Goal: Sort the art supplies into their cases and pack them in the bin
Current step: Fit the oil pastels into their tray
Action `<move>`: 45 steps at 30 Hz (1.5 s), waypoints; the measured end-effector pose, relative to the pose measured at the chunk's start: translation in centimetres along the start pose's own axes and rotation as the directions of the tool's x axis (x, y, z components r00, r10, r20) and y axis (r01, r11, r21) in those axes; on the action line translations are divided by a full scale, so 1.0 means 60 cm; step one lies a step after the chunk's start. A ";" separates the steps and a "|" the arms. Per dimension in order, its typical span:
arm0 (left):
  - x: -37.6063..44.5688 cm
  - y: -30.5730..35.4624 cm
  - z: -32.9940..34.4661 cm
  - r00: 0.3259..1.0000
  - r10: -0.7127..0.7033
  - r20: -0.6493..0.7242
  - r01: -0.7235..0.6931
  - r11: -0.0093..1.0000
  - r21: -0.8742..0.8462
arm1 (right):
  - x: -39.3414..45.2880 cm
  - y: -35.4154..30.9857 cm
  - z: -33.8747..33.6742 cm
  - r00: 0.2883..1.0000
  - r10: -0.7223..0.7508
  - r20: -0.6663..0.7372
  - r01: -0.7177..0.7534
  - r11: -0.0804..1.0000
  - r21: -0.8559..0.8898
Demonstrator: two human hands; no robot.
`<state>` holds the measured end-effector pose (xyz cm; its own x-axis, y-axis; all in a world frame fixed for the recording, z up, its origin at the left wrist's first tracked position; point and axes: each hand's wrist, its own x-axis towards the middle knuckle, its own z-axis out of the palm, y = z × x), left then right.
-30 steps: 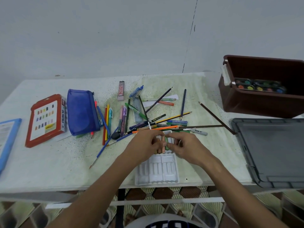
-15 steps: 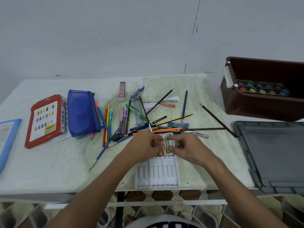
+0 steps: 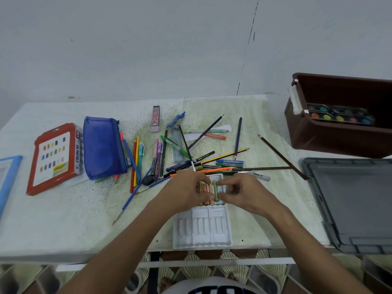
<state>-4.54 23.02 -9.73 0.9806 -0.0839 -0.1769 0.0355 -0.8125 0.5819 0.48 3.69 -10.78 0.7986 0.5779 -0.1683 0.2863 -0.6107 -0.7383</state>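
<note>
A white slotted pastel tray point(image 3: 202, 229) lies at the table's near edge. Its far slots hold a few pastel sticks point(image 3: 205, 188). My right hand point(image 3: 244, 193) pinches a green pastel point(image 3: 215, 190) lengthwise over the tray's far end. My left hand point(image 3: 186, 190) rests its fingers on the sticks beside it. Beyond the hands lies a heap of pencils and pens point(image 3: 203, 158). The red oil pastels box point(image 3: 56, 159) and a blue zip pouch point(image 3: 101, 149) sit at the left. A brown bin point(image 3: 331, 139) at the right holds a watercolour palette point(image 3: 339, 115).
A grey bin lid point(image 3: 352, 200) lies at the near right. A blue-framed board point(image 3: 8, 179) pokes in at the far left. A lead refill case point(image 3: 155, 118) and a thin paintbrush point(image 3: 129, 202) lie on the speckled table point(image 3: 63, 225).
Both hands stayed over the tray's far end. The right hand's fingers have shifted so the green pastel now shows plainly between thumb and fingertip.
</note>
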 end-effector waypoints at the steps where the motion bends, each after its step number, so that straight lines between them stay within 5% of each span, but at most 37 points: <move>1: -0.001 -0.001 -0.003 1.000 0.011 0.017 -0.011 1.000 -0.002 | 0.002 -0.002 -0.004 1.000 -0.005 0.008 0.005 1.000 0.001; 4: 0.007 0.001 -0.032 1.000 0.025 0.016 -0.024 0.997 -0.068 | 0.020 -0.011 -0.021 0.999 -0.036 -0.014 0.037 0.998 0.048; 9: 0.079 -0.040 -0.128 0.927 -0.117 -0.356 0.082 0.990 -0.110 | 0.098 -0.018 -0.065 0.976 -0.006 -0.216 0.032 0.993 0.117; 12: 0.130 -0.094 -0.163 0.873 -0.192 -0.449 0.156 0.981 -0.117 | 0.151 -0.017 -0.080 0.955 0.007 -0.297 0.020 0.996 0.087; 25: 0.214 -0.155 -0.162 0.881 -0.296 -0.369 0.313 0.950 -0.014 | 0.229 -0.001 -0.060 0.967 -0.026 -0.254 -0.046 0.960 -0.275; 37: 0.132 -0.128 -0.161 0.779 -0.254 -0.574 0.097 0.952 -0.291 | 0.166 -0.017 -0.074 0.959 0.042 -0.279 -0.089 0.983 -0.159; 45: 0.010 -0.075 -0.117 0.817 -0.328 -0.475 0.017 0.836 -0.549 | 0.054 -0.036 -0.045 0.953 0.060 -0.296 -0.033 0.995 0.096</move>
<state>-2.73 30.67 -6.87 0.8805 0.4723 0.0412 0.1519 -0.3634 0.9192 3.86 5.43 -7.97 0.9351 0.3541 -0.0121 0.2075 -0.5749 -0.7915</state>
